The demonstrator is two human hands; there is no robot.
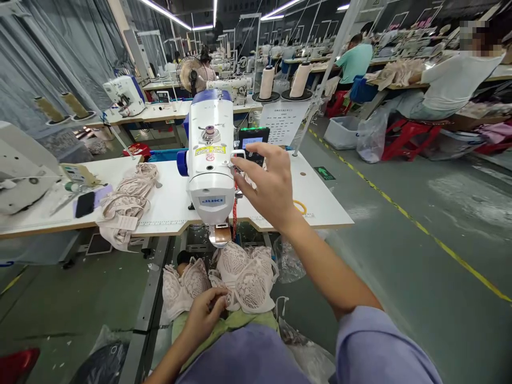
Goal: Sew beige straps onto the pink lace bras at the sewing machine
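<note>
On my lap lie pale pink lace bras point(251, 285), bunched in front of the sewing machine. My left hand point(203, 316) is closed at the near edge of one, thumb and fingers pinching the lace. My right hand point(272, 184) is raised beside the white and blue sewing machine point(211, 178). Its bent fingertips are at the right side of the machine head, next to a small metal guide; whatever is between them is too small to make out. The lower tip of the machine hangs just above the bras.
More bras point(130, 194) lie on the white table point(168, 213) at left, near a black phone point(85, 204). Behind the machine stand a control screen point(253, 143), a printed sheet point(283, 121) and thread cones point(300, 80). Co-workers sit at right beyond a yellow floor line point(394, 200).
</note>
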